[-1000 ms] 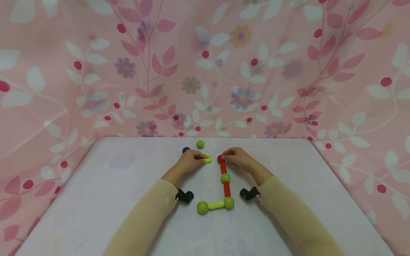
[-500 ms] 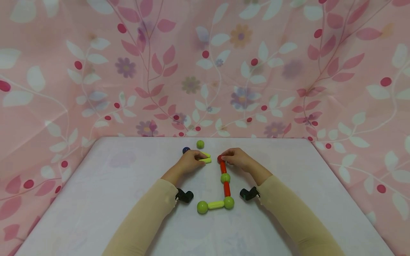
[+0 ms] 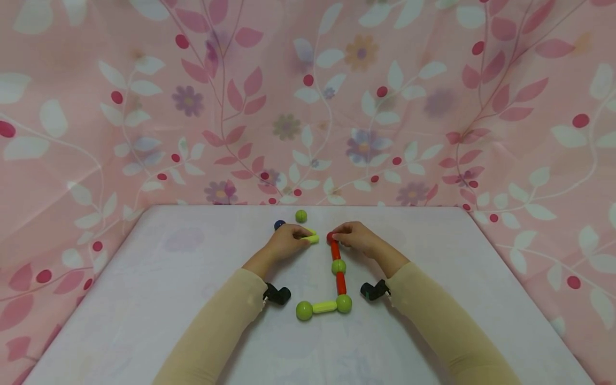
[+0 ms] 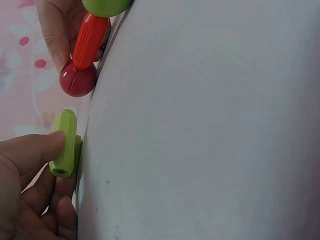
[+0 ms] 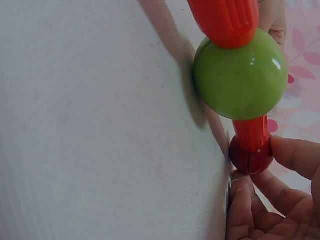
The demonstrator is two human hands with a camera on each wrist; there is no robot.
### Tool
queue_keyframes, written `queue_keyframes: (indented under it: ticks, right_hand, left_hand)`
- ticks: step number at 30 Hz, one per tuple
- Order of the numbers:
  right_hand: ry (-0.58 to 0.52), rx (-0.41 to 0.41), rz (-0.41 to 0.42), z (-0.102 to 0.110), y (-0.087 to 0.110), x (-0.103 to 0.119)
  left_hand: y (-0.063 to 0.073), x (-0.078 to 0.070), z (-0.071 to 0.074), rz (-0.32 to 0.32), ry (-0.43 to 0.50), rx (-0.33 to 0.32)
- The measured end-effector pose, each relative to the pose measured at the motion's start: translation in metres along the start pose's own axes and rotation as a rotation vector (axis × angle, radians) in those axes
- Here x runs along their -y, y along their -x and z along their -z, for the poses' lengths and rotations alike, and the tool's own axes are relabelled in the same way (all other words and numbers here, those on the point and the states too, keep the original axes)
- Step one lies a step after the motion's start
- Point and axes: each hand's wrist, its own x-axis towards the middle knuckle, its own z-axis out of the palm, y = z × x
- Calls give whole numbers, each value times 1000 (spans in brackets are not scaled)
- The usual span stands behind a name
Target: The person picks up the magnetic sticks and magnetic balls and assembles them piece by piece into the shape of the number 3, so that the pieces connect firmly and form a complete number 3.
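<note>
Left of the red ball (image 3: 329, 238), the left hand (image 3: 285, 241) pinches a green stick (image 4: 70, 142), its tip slightly nearer the ball than before; the right hand (image 3: 360, 239) pinches the ball; both pieces stand unjoined.

ball-and-rod chain (image 3: 341, 284) on the table (image 3: 144, 289), two rods (image 3: 313, 239) left of its far ball (image 3: 330, 237), curtain (image 3: 308, 115) behind
</note>
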Motion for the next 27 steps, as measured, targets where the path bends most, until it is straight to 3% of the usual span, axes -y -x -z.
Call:
queue_keyframes:
  ticks: [27]
  right_hand:
    - [-5, -8, 14, -3, 4, 2]
  left_hand:
    - [-8, -8, -10, -56, 1, 33]
